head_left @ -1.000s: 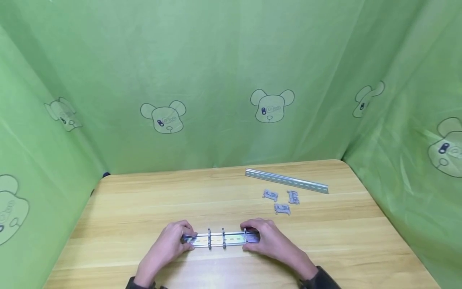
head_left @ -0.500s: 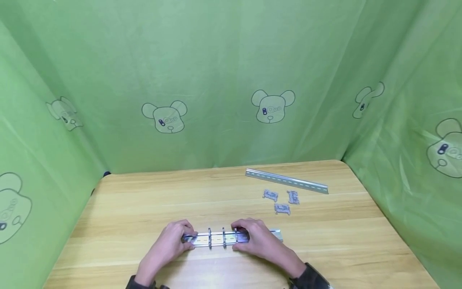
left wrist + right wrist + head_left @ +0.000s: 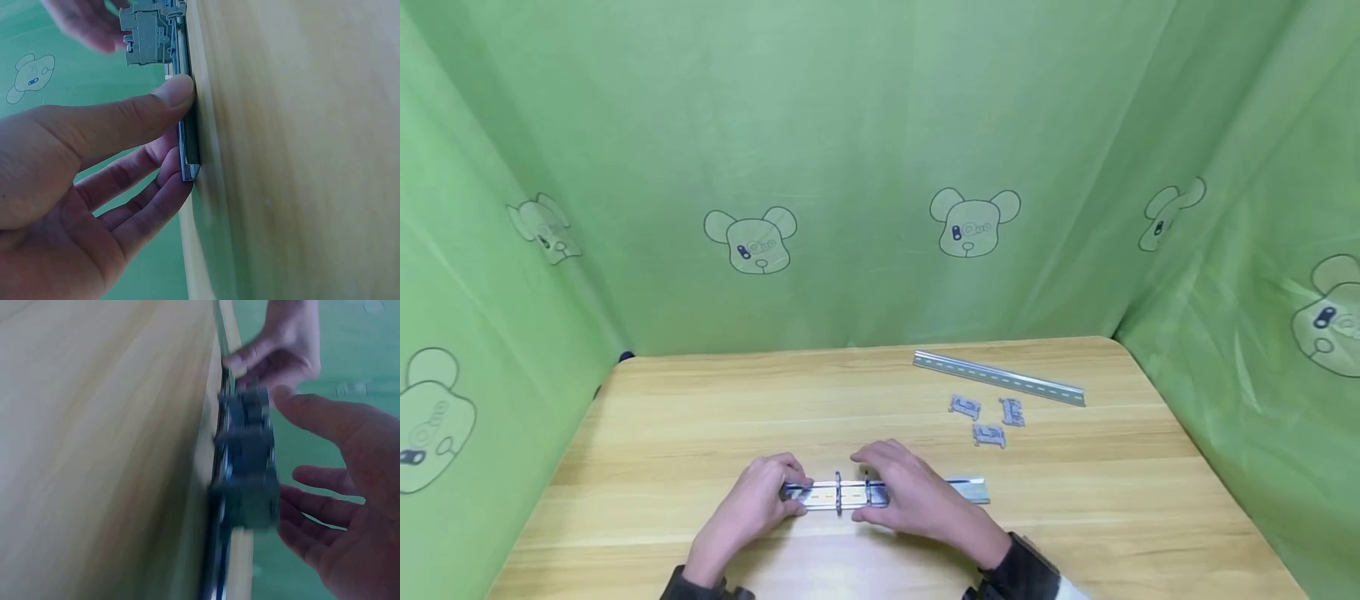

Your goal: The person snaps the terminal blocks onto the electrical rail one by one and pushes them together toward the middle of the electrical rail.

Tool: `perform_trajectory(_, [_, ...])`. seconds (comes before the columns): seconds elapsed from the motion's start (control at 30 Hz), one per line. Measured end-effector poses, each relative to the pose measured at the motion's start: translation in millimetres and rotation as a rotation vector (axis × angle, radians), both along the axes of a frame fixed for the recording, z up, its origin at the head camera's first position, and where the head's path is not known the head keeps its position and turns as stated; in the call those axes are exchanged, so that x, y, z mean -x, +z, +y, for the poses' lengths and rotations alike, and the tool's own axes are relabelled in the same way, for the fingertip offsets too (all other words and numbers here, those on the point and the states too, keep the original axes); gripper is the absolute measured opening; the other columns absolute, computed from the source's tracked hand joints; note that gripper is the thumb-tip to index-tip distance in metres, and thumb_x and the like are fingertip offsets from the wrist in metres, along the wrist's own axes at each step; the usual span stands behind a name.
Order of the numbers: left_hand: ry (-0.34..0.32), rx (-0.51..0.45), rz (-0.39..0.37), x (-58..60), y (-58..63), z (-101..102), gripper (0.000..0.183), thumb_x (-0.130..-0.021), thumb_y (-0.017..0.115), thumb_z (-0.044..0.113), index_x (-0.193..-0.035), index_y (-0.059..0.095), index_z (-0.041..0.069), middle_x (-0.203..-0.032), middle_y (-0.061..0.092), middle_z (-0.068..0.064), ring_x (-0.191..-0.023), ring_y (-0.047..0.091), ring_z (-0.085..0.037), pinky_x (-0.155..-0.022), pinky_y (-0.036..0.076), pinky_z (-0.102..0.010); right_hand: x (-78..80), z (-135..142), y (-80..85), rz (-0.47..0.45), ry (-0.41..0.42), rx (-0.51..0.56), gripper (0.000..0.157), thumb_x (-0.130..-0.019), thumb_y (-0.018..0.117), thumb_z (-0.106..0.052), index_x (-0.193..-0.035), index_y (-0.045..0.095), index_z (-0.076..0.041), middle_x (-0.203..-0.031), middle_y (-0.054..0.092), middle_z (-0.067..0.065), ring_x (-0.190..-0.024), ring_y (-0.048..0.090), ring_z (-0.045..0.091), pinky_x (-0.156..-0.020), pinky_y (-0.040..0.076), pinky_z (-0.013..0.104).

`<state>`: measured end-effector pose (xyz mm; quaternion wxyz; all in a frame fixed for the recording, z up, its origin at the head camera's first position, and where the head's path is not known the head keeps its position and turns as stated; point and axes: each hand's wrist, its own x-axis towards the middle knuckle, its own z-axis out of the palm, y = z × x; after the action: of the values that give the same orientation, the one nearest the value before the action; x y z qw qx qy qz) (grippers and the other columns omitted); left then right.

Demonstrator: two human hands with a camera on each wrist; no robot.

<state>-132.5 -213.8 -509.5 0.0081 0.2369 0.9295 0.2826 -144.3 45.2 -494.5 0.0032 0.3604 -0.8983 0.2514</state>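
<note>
A slotted metal DIN rail (image 3: 967, 490) lies across the front of the wooden table. My left hand (image 3: 754, 498) pinches its left end, thumb on the near edge and fingers on the far edge. Grey terminal blocks stand upright on the rail: one block (image 3: 838, 493) is between the hands, and another block (image 3: 867, 490) sits between the right thumb and fingers. The right wrist view, blurred, has three blocks (image 3: 250, 503) in a row. There my right hand (image 3: 350, 487) is spread beside them, thumb and fingers apart. In the head view it hides part of the rail.
Three loose grey terminal blocks, a left one (image 3: 965, 407), a right one (image 3: 1012, 412) and a nearer one (image 3: 988, 435), lie flat behind the right hand. A second DIN rail (image 3: 1000, 379) lies slanted near the back edge. Green curtains (image 3: 850, 167) enclose the table.
My right hand has slid left along the rail, shifting the rightmost block toward the others, and its fingers have spread wider. The rail's right end has come into view. The left hand keeps its grip.
</note>
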Motion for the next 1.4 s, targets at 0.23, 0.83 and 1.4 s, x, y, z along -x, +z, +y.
perform_trajectory(0.23, [-0.015,0.010,-0.005,0.3,-2.3,1.9,0.031,-0.067,0.085,0.012,-0.096,0.078,0.005,-0.095,0.071,-0.003,-0.083,0.067,-0.022,-0.075,0.060,-0.037,-1.1,-31.1,1.1,0.061,0.048,-0.113,0.066,-0.075,0.080,-0.043,-0.125,0.061,-0.003,-0.121,0.063,0.007,-0.112,0.056,0.019,-0.095,0.054,0.033])
perform_trajectory(0.83, [0.003,0.025,0.017,1.7,-4.3,-0.9,0.033,-0.066,0.087,0.016,-0.097,0.079,0.006,-0.096,0.071,-0.001,-0.083,0.066,-0.020,-0.076,0.059,-0.038,0.2,-16.1,2.3,0.037,-0.009,-0.152,0.050,-0.074,0.079,-0.032,-0.112,0.068,-0.002,-0.104,0.068,0.008,-0.093,0.062,0.018,-0.079,0.059,0.027])
perform_trajectory(1.4, [0.030,0.014,-0.020,3.7,-0.6,-1.7,0.033,-0.068,0.086,0.016,-0.099,0.078,0.006,-0.099,0.071,-0.003,-0.087,0.066,-0.022,-0.080,0.059,-0.040,4.3,-10.4,3.5,0.119,0.013,-0.223,0.041,-0.073,0.077,-0.025,-0.105,0.070,-0.001,-0.096,0.067,0.008,-0.083,0.059,0.017,-0.068,0.059,0.023])
